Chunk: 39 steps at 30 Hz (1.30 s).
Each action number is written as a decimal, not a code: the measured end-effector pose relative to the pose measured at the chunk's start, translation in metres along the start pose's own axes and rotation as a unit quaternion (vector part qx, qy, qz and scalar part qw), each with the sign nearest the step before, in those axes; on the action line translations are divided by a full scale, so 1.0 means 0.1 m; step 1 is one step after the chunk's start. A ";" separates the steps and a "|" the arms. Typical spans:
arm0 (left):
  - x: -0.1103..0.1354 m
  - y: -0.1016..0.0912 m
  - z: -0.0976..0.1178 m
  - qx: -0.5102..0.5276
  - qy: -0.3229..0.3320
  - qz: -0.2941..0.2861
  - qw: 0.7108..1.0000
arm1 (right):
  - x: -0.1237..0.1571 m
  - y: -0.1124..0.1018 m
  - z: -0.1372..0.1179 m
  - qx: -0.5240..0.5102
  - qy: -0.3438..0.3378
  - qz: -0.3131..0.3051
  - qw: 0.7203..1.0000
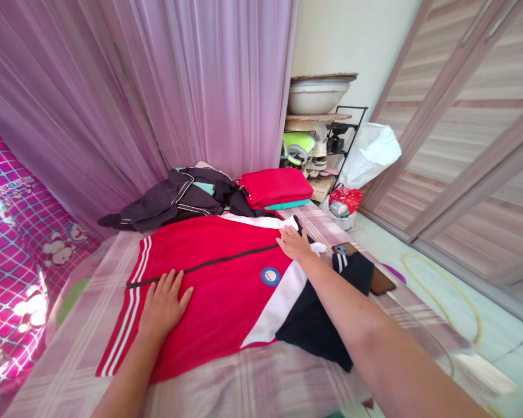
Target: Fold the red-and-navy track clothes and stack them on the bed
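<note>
A red zip-up jacket (218, 290) with white stripes at its hem, a white band and dark sleeves lies spread flat, front up, on a checked bedsheet (209, 386). A round blue badge (271, 276) sits on its chest. My left hand (164, 302) rests flat on the jacket near the striped hem, fingers spread beside the dark zip. Near the white collar, my right hand (293, 242) lies on the upper end of the zip with its fingers stretched out. The near dark sleeve (318, 319) passes partly under my right forearm.
Behind the jacket lie a crumpled dark jacket (178, 197) and a folded red garment (276, 187). A phone (344, 249) and a dark flat device (382, 283) with a cable lie at the right. A shelf rack (353, 130) and wardrobe (457, 128) stand beyond the bed.
</note>
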<state>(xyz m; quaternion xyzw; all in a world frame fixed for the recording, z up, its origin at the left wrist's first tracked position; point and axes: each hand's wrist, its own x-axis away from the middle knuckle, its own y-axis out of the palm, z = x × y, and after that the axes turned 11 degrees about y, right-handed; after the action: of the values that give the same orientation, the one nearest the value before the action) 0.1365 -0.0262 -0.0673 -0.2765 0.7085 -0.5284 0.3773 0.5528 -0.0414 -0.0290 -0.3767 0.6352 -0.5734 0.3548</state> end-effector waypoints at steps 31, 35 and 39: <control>0.30 -0.26 0.22 0.057 -0.001 -0.022 0.998 | 1.16 0.01 0.14 0.016 0.029 -0.034 0.999; 0.53 -0.34 0.37 0.063 0.008 -0.016 0.998 | 1.40 0.06 0.07 -0.015 0.020 -0.052 0.998; 0.60 -0.37 0.43 0.074 -0.022 0.001 0.997 | 1.49 0.06 0.09 -0.010 0.020 -0.042 0.999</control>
<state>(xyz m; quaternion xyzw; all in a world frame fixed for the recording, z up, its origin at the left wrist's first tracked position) 0.1381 -0.1076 -0.0529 -0.2584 0.6595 -0.5728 0.4125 0.4907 -0.1768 -0.0388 -0.3946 0.6317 -0.5888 0.3139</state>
